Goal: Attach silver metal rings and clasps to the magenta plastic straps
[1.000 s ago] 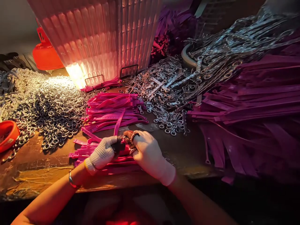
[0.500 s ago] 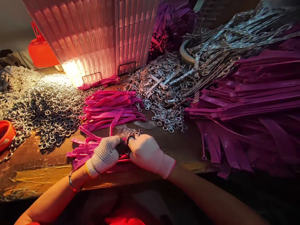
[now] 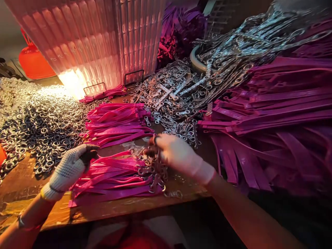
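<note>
My left hand (image 3: 70, 166), in a dotted white glove with dark fingertips, is closed on the left end of a pink strap (image 3: 114, 156) above the front bundle. To the right, my right hand (image 3: 172, 150), gloved in white, has its fingers pressed together over the metal clasps (image 3: 155, 169) at the strap ends; it is blurred, and what it holds cannot be made out. The front bundle of pink straps (image 3: 103, 178) lies between my hands near the table edge. A second pink bundle (image 3: 116, 121) lies just behind it.
A heap of metal rings (image 3: 52, 128) lies at the left, beside a bright lamp glow. Metal chain pieces (image 3: 176, 90) are piled behind, some in a bowl (image 3: 195, 60). Purple straps (image 3: 280, 103) fill the right side. A ribbed clear panel (image 3: 85, 41) stands at the back.
My hands have moved apart from their meeting point: the left went left, the right slightly right and up. The front bundle and its clasps now show between them. The view has shifted slightly.
</note>
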`<state>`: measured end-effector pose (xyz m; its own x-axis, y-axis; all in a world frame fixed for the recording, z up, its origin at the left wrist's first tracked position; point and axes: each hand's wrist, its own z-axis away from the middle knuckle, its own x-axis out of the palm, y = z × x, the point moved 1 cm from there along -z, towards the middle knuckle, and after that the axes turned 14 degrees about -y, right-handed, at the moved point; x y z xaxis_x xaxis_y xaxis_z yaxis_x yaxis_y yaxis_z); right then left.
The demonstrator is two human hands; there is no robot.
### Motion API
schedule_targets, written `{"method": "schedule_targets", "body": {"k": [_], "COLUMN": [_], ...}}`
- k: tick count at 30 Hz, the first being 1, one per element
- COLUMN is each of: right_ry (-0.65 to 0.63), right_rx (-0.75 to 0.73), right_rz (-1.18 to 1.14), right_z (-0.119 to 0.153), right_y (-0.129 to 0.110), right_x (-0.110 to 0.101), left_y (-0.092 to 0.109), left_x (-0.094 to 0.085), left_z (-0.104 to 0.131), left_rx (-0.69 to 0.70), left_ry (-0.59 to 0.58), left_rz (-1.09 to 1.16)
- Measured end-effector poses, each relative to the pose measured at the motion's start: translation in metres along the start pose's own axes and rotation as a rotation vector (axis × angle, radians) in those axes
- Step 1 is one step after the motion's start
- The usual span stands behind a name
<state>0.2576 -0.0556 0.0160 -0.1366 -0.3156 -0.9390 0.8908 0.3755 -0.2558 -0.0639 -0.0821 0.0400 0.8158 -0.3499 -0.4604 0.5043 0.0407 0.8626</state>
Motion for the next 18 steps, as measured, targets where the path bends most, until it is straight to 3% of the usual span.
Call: {"method": "schedule_targets", "body": {"k": [4,7,10,13,16,18], "right_ry": [0.106,0.105,0.144,0.177,0.334,0.404], "right_rx": [0.397,0.523,0.551,0.514,0.357,0.179], "right_rz": [-0.108,-0.078,-0.122,-0.167,-0.245,-0.448], "right_z": [-0.064,-0.108,-0.125,-0.118,-0.094,-0.071], "right_y": [0.039,0.046,0.047,0.055,0.056,0.043], "right_x": [-0.008,0.001,0.014,0.022,0.023,0.023], "left_y": [0.001,0.012,0.019,0.019,0.014,0.013], "left_x": [0.040,0.063,0.071,0.073,0.076,0.079], "left_z": [-0.017,-0.033,-0.040,-0.038,-0.033,-0.031], "left_rx": [-0.261,-0.324,-0.327,-0.312,-0.284,-0.249], "left_ry": [-0.272,-0.524,-0.624,-0.588,-0.531,-0.490], "left_rz": [0.766,1.084,1.157,1.093,0.950,0.862]}}
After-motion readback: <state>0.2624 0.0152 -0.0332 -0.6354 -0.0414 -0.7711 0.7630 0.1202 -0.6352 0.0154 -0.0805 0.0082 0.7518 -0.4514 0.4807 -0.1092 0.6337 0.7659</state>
